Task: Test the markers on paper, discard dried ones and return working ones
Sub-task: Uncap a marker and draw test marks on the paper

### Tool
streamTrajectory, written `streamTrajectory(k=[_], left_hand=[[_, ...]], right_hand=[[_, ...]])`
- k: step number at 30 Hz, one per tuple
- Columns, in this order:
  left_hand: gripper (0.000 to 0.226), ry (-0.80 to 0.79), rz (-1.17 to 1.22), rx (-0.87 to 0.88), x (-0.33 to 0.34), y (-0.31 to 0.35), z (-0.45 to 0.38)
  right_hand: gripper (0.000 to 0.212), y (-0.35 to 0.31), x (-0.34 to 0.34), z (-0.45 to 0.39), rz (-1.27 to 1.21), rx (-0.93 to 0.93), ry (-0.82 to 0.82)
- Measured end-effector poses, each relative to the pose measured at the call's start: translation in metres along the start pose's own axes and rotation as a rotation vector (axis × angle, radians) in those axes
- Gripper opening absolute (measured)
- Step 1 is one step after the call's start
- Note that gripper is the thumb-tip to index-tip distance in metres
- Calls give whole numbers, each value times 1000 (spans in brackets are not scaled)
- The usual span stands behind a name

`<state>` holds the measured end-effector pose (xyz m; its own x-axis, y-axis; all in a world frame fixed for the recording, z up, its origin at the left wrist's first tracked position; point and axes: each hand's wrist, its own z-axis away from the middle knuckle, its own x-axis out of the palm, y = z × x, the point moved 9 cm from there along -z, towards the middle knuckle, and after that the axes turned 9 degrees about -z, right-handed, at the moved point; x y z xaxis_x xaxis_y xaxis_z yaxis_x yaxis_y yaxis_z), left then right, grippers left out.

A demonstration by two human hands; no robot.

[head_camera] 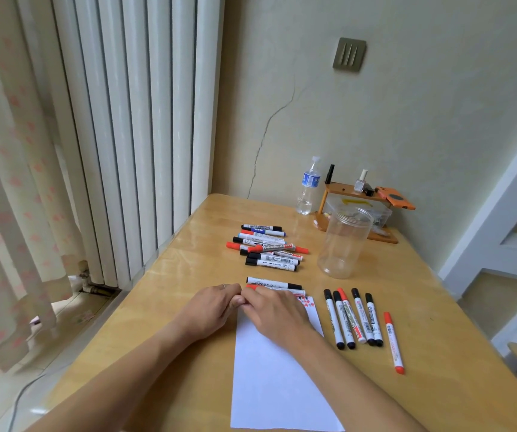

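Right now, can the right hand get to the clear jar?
Probably yes. The clear jar stands open past the right hand, with only bare table and a row of markers lying flat between them.

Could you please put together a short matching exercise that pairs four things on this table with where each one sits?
Things:
1. clear plastic jar
2. water bottle
3. sheet of paper
4. single red marker

Places:
A. at the back of the table, near the wall
B. nearest the person, partly under the right hand
C. furthest right, apart from the row of five markers
D. upright and without a lid, right of the marker pile

Pairs: 1-D, 2-A, 3-B, 4-C
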<state>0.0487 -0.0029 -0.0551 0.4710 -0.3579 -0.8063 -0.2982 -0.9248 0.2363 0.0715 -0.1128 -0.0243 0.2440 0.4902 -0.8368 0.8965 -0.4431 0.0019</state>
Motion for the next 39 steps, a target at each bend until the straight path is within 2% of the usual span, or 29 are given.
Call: streamTrajectory(k=[4, 6, 9, 12, 13, 17, 19, 21, 24, 28, 31, 33, 35, 39], left_hand=[[56, 74, 22, -7, -10, 0, -1], [49, 75, -17, -25, -7, -4, -3], [32, 50, -136, -137, 2, -22, -6], [20, -8, -232, -271, 11, -39, -6], [19, -30, -253, -301, 13, -42, -5], [27, -100, -252, -359, 17, -48, -3], [41, -124, -207, -333, 19, -43, -4], [50, -161, -158, -275, 21, -35, -4], [51, -229, -120, -229, 23, -31, -3], [59, -256, -120, -225, 25, -32, -4], [59, -220, -89, -216, 23, -31, -3], [52, -186, -69, -191, 20, -30, -3], [45, -198, -73, -178, 21, -31, -2], [46, -257, -95, -199, 29, -34, -3]], right_hand=[[45, 26, 1, 8, 56, 147, -122], [44, 47, 1, 20, -44, 280, -182], [27, 76, -9, 34, -365, 475, -135], [34, 93, -25, 36, -619, 599, -39], [31, 96, -30, 36, -747, 640, 9], [10, 102, -32, 42, -1362, 838, 162], [21, 101, -16, 46, -1711, 958, 222], [32, 101, -3, 50, -1870, 1009, 277], [31, 100, 8, 54, -1751, 1005, 262], [6, 100, 17, 57, -1469, 1026, 241], [17, 100, 18, 55, -1290, 983, 218], [9, 98, 20, 58, -1302, 967, 230], [10, 99, 19, 62, -1303, 961, 232], [7, 102, 20, 66, -1223, 951, 241]])
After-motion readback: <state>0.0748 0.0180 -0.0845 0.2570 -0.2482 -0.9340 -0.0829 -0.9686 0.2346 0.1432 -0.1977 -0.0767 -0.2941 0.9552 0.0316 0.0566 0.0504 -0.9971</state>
